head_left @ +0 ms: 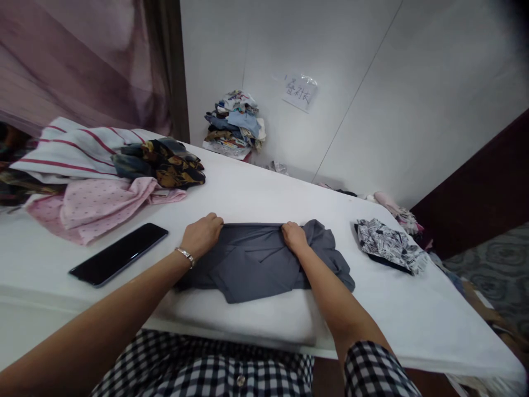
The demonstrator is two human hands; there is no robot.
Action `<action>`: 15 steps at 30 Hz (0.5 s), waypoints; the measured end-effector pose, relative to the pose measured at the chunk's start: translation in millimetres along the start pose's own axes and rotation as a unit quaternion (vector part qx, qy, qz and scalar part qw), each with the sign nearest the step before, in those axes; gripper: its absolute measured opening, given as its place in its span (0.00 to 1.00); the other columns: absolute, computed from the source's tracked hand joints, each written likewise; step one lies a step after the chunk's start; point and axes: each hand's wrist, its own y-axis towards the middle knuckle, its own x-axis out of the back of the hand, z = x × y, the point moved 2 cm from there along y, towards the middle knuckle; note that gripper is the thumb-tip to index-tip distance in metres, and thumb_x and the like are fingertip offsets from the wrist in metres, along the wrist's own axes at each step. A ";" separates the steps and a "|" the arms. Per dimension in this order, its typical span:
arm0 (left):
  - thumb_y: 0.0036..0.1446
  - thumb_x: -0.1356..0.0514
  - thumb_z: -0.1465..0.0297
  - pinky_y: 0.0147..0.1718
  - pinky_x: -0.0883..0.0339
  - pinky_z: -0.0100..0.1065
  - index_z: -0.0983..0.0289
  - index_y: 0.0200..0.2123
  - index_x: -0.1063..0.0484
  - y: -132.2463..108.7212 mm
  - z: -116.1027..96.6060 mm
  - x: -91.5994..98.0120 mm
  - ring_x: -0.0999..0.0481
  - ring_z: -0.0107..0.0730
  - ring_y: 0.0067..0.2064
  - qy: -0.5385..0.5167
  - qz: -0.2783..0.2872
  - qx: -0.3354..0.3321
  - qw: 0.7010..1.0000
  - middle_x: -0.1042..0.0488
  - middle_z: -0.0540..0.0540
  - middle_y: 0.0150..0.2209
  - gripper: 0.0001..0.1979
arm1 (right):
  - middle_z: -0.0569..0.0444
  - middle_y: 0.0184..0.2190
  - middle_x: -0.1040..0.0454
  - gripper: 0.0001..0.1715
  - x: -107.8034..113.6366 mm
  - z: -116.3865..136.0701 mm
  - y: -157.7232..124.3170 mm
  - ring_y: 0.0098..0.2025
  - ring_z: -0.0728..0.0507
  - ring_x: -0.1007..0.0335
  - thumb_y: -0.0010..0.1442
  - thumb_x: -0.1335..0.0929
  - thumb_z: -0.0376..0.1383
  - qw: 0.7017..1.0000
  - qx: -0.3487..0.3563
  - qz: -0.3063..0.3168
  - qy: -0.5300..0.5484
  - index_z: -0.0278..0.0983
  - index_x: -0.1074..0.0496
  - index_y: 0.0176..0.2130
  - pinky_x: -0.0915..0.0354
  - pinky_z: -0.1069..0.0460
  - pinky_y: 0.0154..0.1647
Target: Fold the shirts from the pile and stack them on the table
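Note:
A dark grey garment lies partly folded on the white table in front of me, its far edge pulled straight between my hands. My left hand, with a bracelet at the wrist, grips the far left corner of the cloth, fingers closed. At the far edge, right of the middle, my right hand pinches the same fabric. Bunched cloth of the garment spreads to the right of that hand. What kind of garment it is, I cannot tell.
A black phone lies at the left, near a heap with a striped cloth and a pink dotted cloth. Folded patterned clothing sits on the white table at right. Beyond it rises a clothes pile.

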 end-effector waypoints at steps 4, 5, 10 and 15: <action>0.65 0.60 0.67 0.27 0.43 0.32 0.63 0.43 0.31 1.1 1.6 5.4 0.25 0.36 0.38 -0.002 -0.032 0.012 0.999 0.27 0.59 0.45 0.19 | 0.48 0.44 0.27 0.14 1.4 2.7 -1.6 0.48 0.42 0.35 0.66 0.39 0.35 1.000 0.013 -0.013 0.009 0.39 0.30 0.48 0.39 0.51 0.45; 0.65 0.60 0.67 0.27 0.43 0.32 0.64 0.44 0.32 1.2 1.7 5.1 0.25 0.36 0.37 -0.003 -0.032 0.013 0.999 0.27 0.59 0.45 0.18 | 0.48 0.44 0.27 0.14 1.8 3.3 -1.1 0.48 0.41 0.35 0.65 0.39 0.36 1.000 0.009 -0.018 0.009 0.38 0.31 0.48 0.39 0.50 0.45; 0.65 0.59 0.67 0.26 0.42 0.34 0.64 0.44 0.32 -1.0 0.8 6.6 0.24 0.39 0.36 -0.014 -0.040 0.016 0.999 0.26 0.60 0.45 0.18 | 0.43 0.44 0.30 0.13 8.5 -0.1 1.6 0.47 0.38 0.37 0.65 0.39 0.34 0.998 -0.044 -0.054 -0.008 0.36 0.29 0.46 0.39 0.47 0.44; 0.65 0.60 0.68 0.25 0.41 0.35 0.65 0.44 0.32 -12.2 8.0 10.5 0.25 0.40 0.36 0.003 -0.036 0.002 0.999 0.27 0.61 0.44 0.19 | 0.45 0.43 0.28 0.15 19.5 -7.4 -15.3 0.46 0.40 0.37 0.66 0.41 0.33 0.995 0.056 -0.079 -0.005 0.35 0.27 0.45 0.41 0.47 0.47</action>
